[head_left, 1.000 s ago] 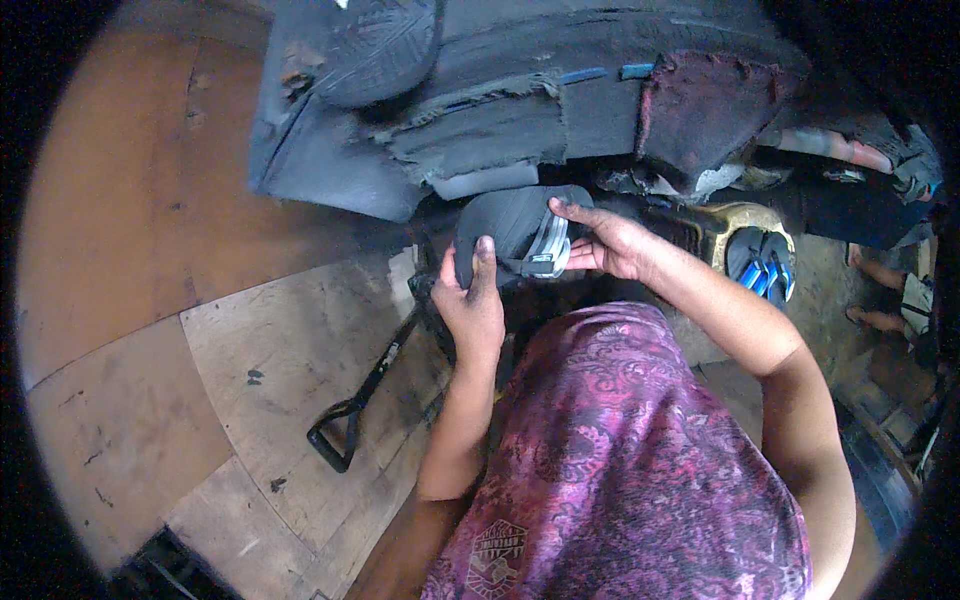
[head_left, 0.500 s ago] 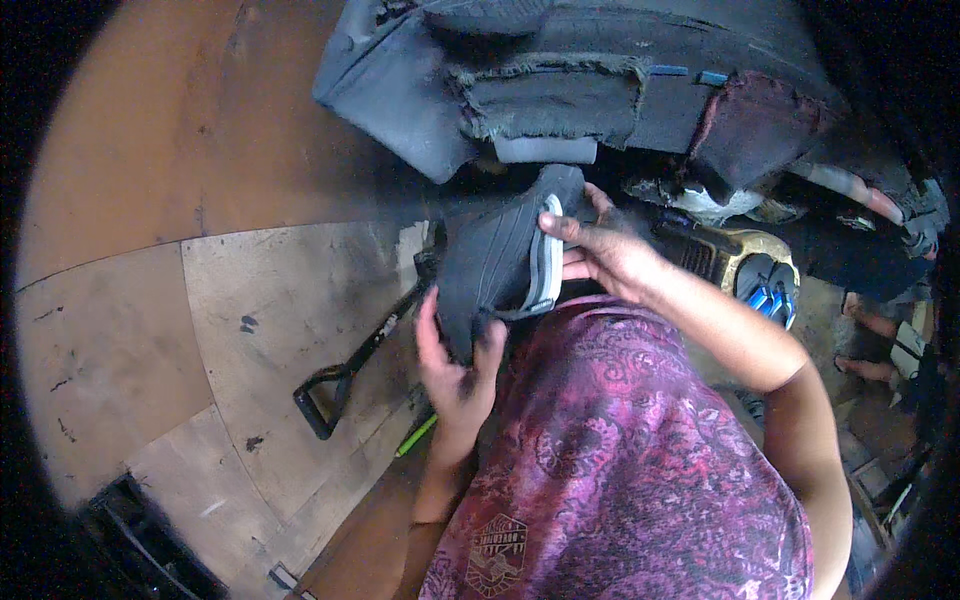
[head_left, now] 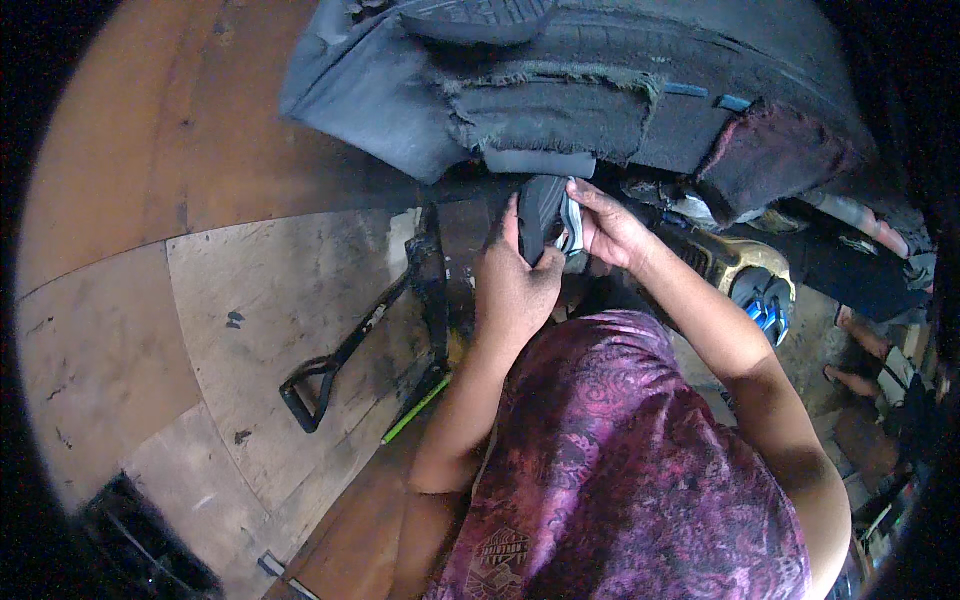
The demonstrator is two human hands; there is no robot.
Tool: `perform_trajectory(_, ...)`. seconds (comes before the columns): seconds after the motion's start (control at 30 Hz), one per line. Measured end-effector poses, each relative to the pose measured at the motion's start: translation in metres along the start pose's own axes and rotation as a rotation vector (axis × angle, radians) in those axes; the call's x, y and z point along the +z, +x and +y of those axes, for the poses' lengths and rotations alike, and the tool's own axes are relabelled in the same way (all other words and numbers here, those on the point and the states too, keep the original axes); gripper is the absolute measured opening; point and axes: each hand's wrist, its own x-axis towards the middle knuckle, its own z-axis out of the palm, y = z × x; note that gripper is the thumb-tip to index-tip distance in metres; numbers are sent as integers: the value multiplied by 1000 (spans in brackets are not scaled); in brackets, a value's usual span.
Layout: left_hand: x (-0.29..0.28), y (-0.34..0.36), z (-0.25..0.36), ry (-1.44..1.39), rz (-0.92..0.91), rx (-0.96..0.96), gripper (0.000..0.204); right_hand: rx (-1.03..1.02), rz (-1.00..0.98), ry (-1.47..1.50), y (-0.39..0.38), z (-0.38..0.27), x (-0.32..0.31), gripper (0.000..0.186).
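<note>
A black flip-flop (head_left: 540,200) with grey and white straps is turned on edge just in front of a dark padded work surface (head_left: 620,40). My left hand (head_left: 515,265) grips it from the lower left, with the fingers along its side and the thumb near its lower end. My right hand (head_left: 607,225) is closed on its right side, thumb at the upper end beside the strap. Part of the sandal is hidden by my fingers.
Frayed cloth pads (head_left: 550,115) hang from the work surface. Black-and-blue flip-flops (head_left: 760,305) rest on a yellowish stand at right, near another person's bare feet (head_left: 860,340). At lower left are a black-handled metal bar (head_left: 350,350) and a green rod (head_left: 410,410) over wooden boards.
The sandal was broad face up, then tilted; it is now more on edge and narrower to the view. My left hand has moved up and right with it.
</note>
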Motion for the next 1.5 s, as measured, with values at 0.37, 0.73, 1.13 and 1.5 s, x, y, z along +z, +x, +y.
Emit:
perform_trajectory(0.37, -17, -103, -49, -132, 94, 31, 71, -130, -31, -192, -39, 23, 25, 108)
perform_trajectory(0.73, -12, -132, -101, -384, 24, 36, 65, -211, -106, -211, -46, 42, 37, 120)
perform_trajectory(1.13, -9, -40, -35, -108, 59, 169, 69, -148, -222, 56, 3, 25, 14, 66)
perform_trajectory(1.5, 3, 8, -1, 214, -92, -123, 65, 73, -95, 215, 13, 21, -23, 37)
